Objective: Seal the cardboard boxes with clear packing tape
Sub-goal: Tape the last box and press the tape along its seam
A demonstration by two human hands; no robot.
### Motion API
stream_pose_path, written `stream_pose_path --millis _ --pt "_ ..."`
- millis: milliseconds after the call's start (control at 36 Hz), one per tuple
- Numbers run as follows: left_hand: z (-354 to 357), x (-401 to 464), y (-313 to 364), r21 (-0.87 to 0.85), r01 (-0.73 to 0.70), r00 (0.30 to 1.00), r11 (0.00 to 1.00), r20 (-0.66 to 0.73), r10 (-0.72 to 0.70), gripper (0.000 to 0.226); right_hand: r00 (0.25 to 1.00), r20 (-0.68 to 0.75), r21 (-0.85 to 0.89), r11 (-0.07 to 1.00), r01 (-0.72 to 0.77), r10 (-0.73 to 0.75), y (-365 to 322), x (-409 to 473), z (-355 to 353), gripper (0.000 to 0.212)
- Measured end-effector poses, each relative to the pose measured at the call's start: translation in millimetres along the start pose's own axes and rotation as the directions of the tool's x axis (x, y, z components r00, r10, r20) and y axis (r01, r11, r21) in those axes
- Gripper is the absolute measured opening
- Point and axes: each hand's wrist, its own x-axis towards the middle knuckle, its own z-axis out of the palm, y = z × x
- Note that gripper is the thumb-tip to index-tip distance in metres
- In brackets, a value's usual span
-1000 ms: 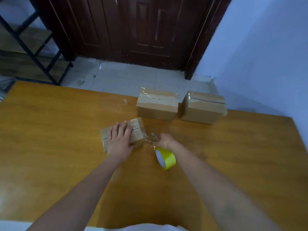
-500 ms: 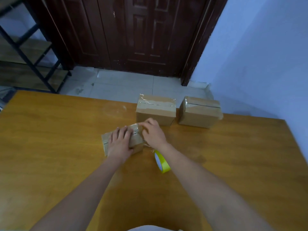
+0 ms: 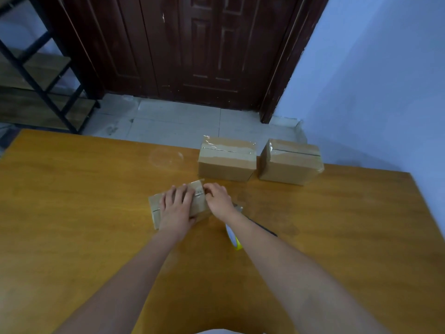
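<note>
A small cardboard box (image 3: pixel 155 208) lies on the wooden table (image 3: pixel 72 213) in front of me. My left hand (image 3: pixel 177 208) rests flat on its top with the fingers spread. My right hand (image 3: pixel 218 198) is at the box's right end, its fingers bent down and pressing on the top edge where clear tape lies. The yellow-cored tape roll (image 3: pixel 234 239) stands on the table just under my right forearm, mostly hidden. Two larger boxes stand behind: one (image 3: pixel 226 160) and another (image 3: pixel 290 162) to its right, both with clear tape across their tops.
A dark thin object (image 3: pixel 265 229) lies on the table beside my right forearm. Beyond the table's far edge are a tiled floor, a dark wooden door (image 3: pixel 192 51) and a black metal shelf (image 3: pixel 36 80) at the left. A blue wall runs along the right.
My right hand has let go of the tape roll and moved up-left onto the right end of the small box. My left hand stays flat on the box.
</note>
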Motion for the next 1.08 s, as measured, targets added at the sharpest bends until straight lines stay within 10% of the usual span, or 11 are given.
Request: stream_pose_path --millis 361,639,1083 --pt "0 -3 -2 0.005 -0.027 1.000 1.000 0.001 0.027 0.080 0.994 -0.086 -0.063 0.996 0.065 -0.071 -8 26 -11 0.050" --pt "3 -3 -5 -0.012 -0.037 0.999 0.999 -0.028 0.037 0.081 0.983 -0.036 -0.350 0.923 0.157 -0.181 -10 48 -17 0.022" --pt "1 -3 0 0.008 -0.021 1.000 1.000 -0.002 0.021 0.077 0.977 0.036 0.116 0.970 -0.212 0.209 -23 25 -9 0.025"
